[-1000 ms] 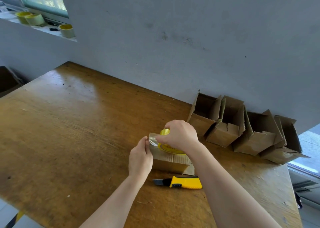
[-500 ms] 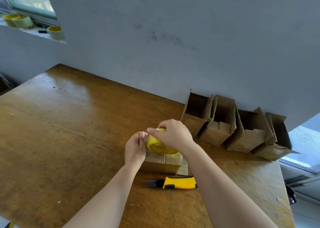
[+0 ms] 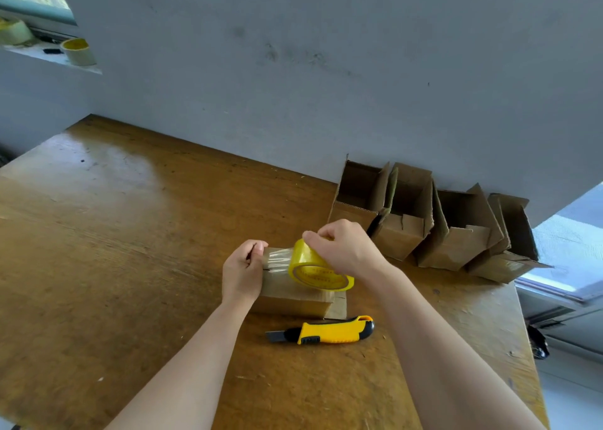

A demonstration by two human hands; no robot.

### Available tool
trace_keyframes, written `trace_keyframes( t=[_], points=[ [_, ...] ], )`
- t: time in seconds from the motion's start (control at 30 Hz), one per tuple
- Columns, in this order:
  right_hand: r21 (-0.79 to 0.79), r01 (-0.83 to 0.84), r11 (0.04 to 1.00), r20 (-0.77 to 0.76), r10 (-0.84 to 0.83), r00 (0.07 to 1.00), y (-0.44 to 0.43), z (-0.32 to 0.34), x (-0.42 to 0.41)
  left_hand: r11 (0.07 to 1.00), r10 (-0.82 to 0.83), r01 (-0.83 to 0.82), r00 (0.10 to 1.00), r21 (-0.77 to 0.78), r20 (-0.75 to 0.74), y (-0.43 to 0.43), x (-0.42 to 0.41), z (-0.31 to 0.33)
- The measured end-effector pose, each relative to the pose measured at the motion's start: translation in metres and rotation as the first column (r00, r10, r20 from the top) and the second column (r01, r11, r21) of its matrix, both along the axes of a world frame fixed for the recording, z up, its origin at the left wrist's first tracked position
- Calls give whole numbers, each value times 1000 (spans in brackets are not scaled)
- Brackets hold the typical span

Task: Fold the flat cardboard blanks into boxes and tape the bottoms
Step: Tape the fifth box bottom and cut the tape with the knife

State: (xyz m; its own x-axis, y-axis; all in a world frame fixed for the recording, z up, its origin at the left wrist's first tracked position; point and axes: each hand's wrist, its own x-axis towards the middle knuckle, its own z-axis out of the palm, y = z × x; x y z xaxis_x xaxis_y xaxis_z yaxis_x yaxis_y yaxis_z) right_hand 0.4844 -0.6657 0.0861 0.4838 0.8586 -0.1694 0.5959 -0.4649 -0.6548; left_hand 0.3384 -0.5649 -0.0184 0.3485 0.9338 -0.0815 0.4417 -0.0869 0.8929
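A small cardboard box [image 3: 295, 299] lies bottom-up on the wooden table [image 3: 98, 250]. My left hand [image 3: 243, 271] pinches the free end of a clear tape strip [image 3: 277, 258] against the box's left edge. My right hand [image 3: 346, 250] grips a yellow tape roll [image 3: 318, 271] held just over the box, to the right of the strip. The stretched tape spans the gap between the two hands, above the box's bottom seam.
A yellow utility knife [image 3: 329, 331] lies just in front of the box, blade out to the left. Several folded open boxes [image 3: 424, 224] lean along the wall at the back right. Spare tape rolls [image 3: 78, 51] sit on the window ledge at far left.
My right hand has drawn the roll to the right, away from my left hand, and a length of clear tape now stretches between them. The view has shifted slightly.
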Motion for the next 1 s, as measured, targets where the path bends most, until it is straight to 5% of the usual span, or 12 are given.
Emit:
trace_keyframes(
  t=[0.47, 1.0],
  points=[
    [-200, 132, 971, 305, -66, 950, -36, -23, 36, 989, -69, 78, 994, 123, -80, 4, -4, -6],
    [-203, 201, 958, 212, -158, 965, -42, -67, 38, 995, -100, 100, 993, -7, -55, 4, -4, 0]
  ],
)
